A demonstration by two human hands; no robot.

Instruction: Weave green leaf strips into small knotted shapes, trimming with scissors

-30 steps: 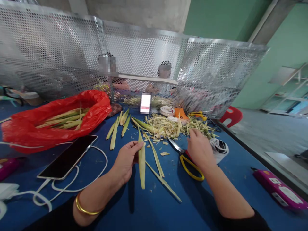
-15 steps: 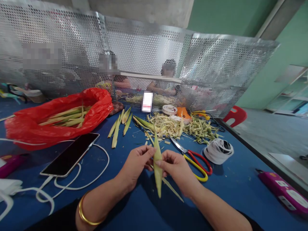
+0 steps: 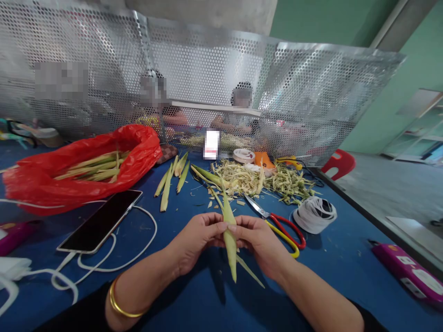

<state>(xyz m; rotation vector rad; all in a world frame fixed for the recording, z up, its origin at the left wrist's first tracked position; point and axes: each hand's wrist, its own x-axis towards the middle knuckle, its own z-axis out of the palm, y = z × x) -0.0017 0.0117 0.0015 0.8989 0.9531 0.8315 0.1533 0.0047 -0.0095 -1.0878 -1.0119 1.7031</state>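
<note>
A pale green, pointed corn husk [image 3: 230, 253] stands between my hands, above the blue table. My left hand [image 3: 198, 240] pinches its middle from the left, thumb in front and fingers curled behind. From the other side my right hand [image 3: 262, 242] pinches it too, and the two thumb tips almost meet. A thin strip of husk [image 3: 252, 273] sticks out below my right hand; its upper part is hidden. Scissors [image 3: 282, 228] with red and yellow handles lie just beyond my right hand, blades parted. Loose corn husks [image 3: 166, 186] rest on the table beyond my left hand.
A red plastic bag [image 3: 38, 193] with husks in it stands at the left, near a phone [image 3: 100, 223] and its white cable. Shredded husk [image 3: 238, 177] is heaped ahead. A white cord roll [image 3: 314, 216] sits at right. Perforated metal panels [image 3: 207, 64] line the back; people sit behind.
My right hand has shifted its pinch up the husk, bringing both thumbs together at its middle. The husk's lower tip has swung slightly right.
</note>
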